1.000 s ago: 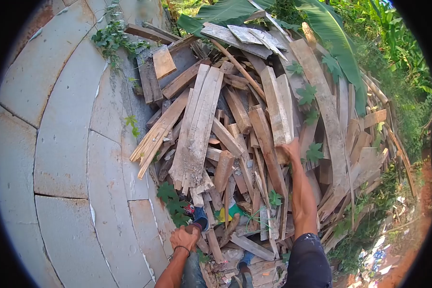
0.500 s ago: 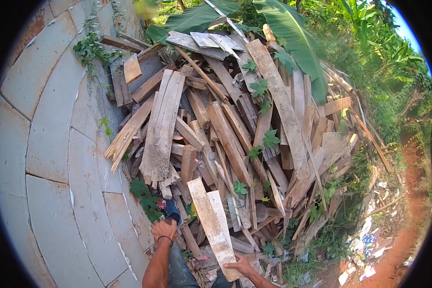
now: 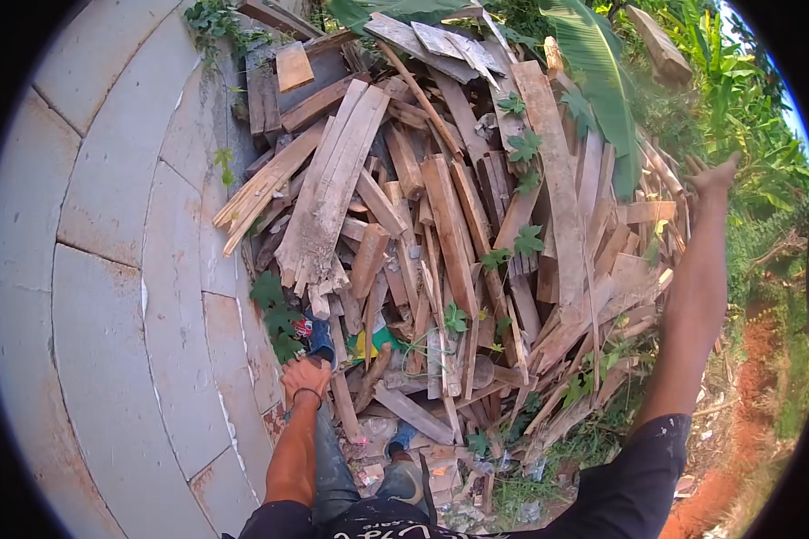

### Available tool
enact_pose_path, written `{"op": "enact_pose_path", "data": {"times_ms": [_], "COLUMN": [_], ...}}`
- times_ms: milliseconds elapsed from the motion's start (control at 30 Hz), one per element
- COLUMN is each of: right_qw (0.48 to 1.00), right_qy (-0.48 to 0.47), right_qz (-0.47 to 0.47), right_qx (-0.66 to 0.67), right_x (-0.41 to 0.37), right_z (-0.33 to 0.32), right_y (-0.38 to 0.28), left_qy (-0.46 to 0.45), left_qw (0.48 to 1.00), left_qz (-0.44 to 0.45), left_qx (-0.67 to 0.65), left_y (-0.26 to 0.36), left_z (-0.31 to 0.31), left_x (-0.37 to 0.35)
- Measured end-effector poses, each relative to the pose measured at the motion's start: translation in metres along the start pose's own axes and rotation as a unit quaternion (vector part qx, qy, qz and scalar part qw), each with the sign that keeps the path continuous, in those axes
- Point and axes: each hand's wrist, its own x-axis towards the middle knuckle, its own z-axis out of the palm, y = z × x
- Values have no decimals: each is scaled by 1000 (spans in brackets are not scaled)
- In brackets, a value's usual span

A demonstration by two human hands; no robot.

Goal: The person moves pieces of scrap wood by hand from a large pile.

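Note:
My right arm reaches out to the far right, and my right hand is open with fingers apart. Beyond it, a wooden plank hangs in the air against the greenery, apart from the hand. My left hand rests low at the left, its fingers curled over my bent knee, which is mostly hidden under it. A blue shoe shows just past that hand. In front of me lies a large heap of old boards, some split and stained.
A wall of grey panels runs along the left. A banana leaf hangs over the back of the heap. My other blue shoe stands among rubble and scraps. Grass and a reddish dirt path lie at the right.
My right hand has let go of the plank and swung up to the right; the plank is now in the air at the upper right. My left hand keeps its place.

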Motion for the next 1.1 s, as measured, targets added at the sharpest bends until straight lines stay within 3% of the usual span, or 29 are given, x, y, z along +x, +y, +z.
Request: {"op": "enact_pose_path", "data": {"times_ms": [33, 67, 133, 167, 233, 300, 333, 367, 433, 567, 633, 667, 767, 800, 867, 933, 1000, 1100], "right_qw": [1000, 966, 836, 805, 751, 711, 683, 683, 612, 602, 580, 584, 530, 542, 575, 607, 681, 768], "right_qy": [1, -51, -144, -181, -275, -337, -364, -364, -365, -293, -170, -169, -99, -81, -169, -141, -203, -276], "right_qz": [3, -145, -302, -328, -255, -112, -125, -66, -39, 1, -156, -157, -265, -267, -200, -210, -278, -150], "right_qx": [1, -207, -434, -460, -544, -607, -620, -630, -701, -743, -781, -778, -799, -792, -775, -753, -647, -559], "right_x": [29, 76, 66, 9, -31, -62, -71, -96, -128, -175, -196, -200, -190, -190, -190, -201, -211, -258], "right_z": [13, 18, 32, 53, 42, 11, -9, -18, -37, -58, -65, -68, -82, -76, -76, -87, -97, -131], "right_y": [3, 6, 60, 114, 241, 371, 437, 473, 535, 600, 619, 625, 656, 650, 625, 601, 566, 503], "left_qy": [-7, -13, -49, -51, -50, -42, -49, -54, -58, -49, -32, -36, -32, -32, -24, -17, -6, 13], "left_qw": [1000, 999, 998, 998, 998, 999, 999, 998, 998, 998, 999, 999, 999, 999, 998, 999, 999, 998], "left_qz": [-18, -19, -28, -32, -23, -15, -15, -15, -12, -2, 3, 6, 10, 11, 31, 8, 22, 31], "left_qx": [14, 23, 9, -3, -11, -13, -4, 6, 20, 32, 27, 28, 31, 34, 39, 34, 47, 50], "left_y": [-1, -2, 1, -2, -1, -1, -2, -2, 3, -2, -9, -10, -9, -13, -18, -23, -24, -19], "left_z": [-1, -9, -25, -24, -24, -22, -18, -17, -27, -31, -29, -28, -30, -28, -22, -18, -16, -6], "left_x": [3, 6, 9, 14, 16, 21, 22, 25, 25, 23, 23, 23, 18, 17, 17, 13, 8, 9]}}
